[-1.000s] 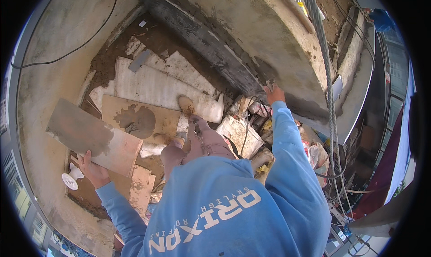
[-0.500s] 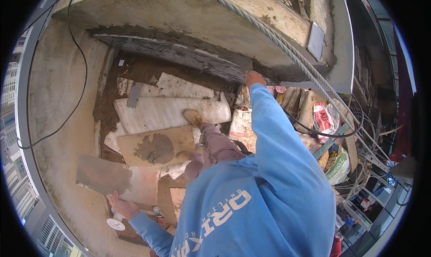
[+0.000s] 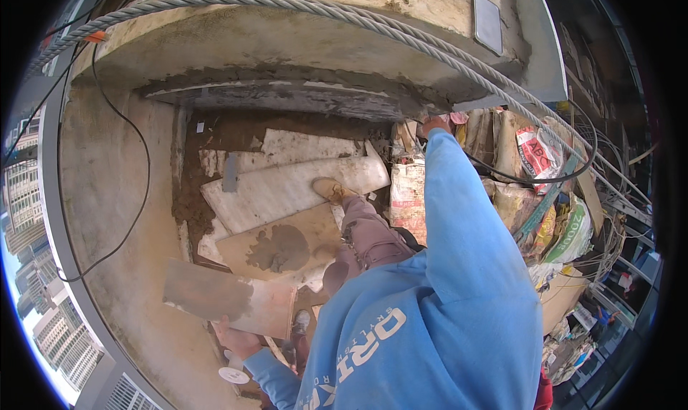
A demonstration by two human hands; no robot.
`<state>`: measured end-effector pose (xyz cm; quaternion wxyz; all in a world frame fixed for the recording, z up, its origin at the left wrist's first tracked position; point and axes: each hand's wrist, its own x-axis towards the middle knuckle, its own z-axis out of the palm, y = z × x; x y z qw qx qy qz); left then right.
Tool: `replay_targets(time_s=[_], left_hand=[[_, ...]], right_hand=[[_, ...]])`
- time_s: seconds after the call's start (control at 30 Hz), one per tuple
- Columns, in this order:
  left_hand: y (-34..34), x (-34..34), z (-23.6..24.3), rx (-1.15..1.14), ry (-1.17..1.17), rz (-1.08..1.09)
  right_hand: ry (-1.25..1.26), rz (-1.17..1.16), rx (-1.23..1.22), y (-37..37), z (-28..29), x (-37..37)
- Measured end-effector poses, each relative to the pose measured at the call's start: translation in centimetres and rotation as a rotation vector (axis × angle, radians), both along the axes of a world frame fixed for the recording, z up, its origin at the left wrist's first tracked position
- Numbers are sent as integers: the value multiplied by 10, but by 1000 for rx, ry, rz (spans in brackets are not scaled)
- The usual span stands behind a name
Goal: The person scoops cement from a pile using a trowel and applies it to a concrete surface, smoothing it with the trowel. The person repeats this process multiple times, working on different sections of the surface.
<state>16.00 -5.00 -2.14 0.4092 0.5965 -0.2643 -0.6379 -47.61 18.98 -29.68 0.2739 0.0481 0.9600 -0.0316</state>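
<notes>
My left hand (image 3: pixel 238 338) grips the lower edge of a rectangular board (image 3: pixel 208 295) smeared with grey mortar, held beside the left wall. Just below it is a white spool-like object (image 3: pixel 231 374). My right hand (image 3: pixel 435 126) reaches to the right end of a grey mortared band (image 3: pixel 272 98) along the base of the concrete ledge; its fingers are curled, and what they grip is too hidden to name. My beige boot (image 3: pixel 330 189) stands on dirty white sheets (image 3: pixel 251 188). A brown board (image 3: pixel 240 256) with a dark mortar patch lies near my legs.
Stained sacks (image 3: pixel 408 202) and coiled cables are piled at my right. Thick steel ropes (image 3: pixel 287 5) cross above the ledge, where a grey rectangular object (image 3: pixel 487 23) lies. A black cable hangs on the left wall (image 3: pixel 100 181). A grey shoe (image 3: pixel 301 324) shows below the held board.
The view has swung round, so the ledge now runs nearly level across the top. My left hand keeps hold of the board. My right arm stays outstretched, its fingers now less visible.
</notes>
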Motion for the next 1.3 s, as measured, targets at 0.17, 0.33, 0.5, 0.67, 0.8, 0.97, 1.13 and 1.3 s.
replay_targets(time_s=[0.17,0.33,0.5,0.67,0.8,0.97,1.13,1.3], left_hand=[[0,11,-14,-19,-4,12],[0,29,-9,-71,-2,33],[5,26,21,64,151,216],[12,41,38,54,264,249],[20,55,32,-95,75,189],[37,61,20,-64,155,252],[45,54,22,-48,203,345],[38,47,34,-56,201,351]], right_hand=[[-57,-52,31,-7,15,8],[-46,35,8,-4,30,3],[-112,-213,-272,-20,1,19],[-234,-1032,-792,-107,-5,76],[-254,-1058,-964,-178,-24,99],[-411,-575,-842,-262,7,135],[-74,367,-346,-272,37,127],[93,564,-151,-251,35,95]])
